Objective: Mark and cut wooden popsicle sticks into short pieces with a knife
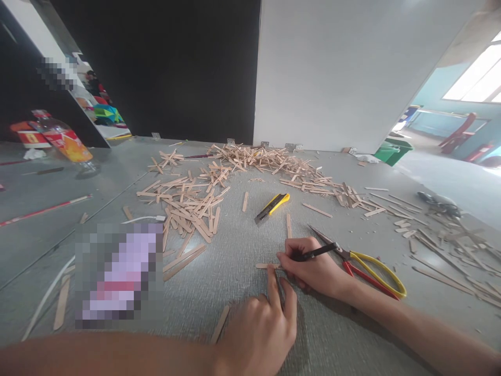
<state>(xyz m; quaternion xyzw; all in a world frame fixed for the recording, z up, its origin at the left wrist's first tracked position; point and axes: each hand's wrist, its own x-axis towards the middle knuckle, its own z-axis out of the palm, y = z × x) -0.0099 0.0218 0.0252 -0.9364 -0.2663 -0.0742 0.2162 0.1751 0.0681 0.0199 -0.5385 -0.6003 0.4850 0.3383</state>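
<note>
Black is the pen (pixel 319 251) in the right hand (pixel 313 269), whose thumb and fingers are clamped together around it; its tip is hidden behind them. Below these fingers the wooden craft stick (pixel 263 266) lies flat on the grey tabletop (pixel 235 256), with the index fingertip of the left hand (pixel 258 329) upon it, and its right end goes out of sight at the right fingers. The index and middle fingers of the left hand are apart, not closed around anything that I can see; the thumb is hidden. For marking the stick well, as I judge the step, the left fingertip should press firmly but a little away from the pen point, and the right fingers should draw with small, light strokes, because such a thin strip can turn easily. Just right of the right fingers, beside the wrist, lie scissors (pixel 343 254) with red and yellow handles, which could hinder a wide movement. Ahead of the fingers rests a yellow box cutter (pixel 273 208); whether its blade is out, I cannot tell. One loose stick (pixel 288 225) lies just beyond the right knuckles. A stick pile (pixel 195 209) spreads ahead and left of both hands, hardly in the way.
</note>
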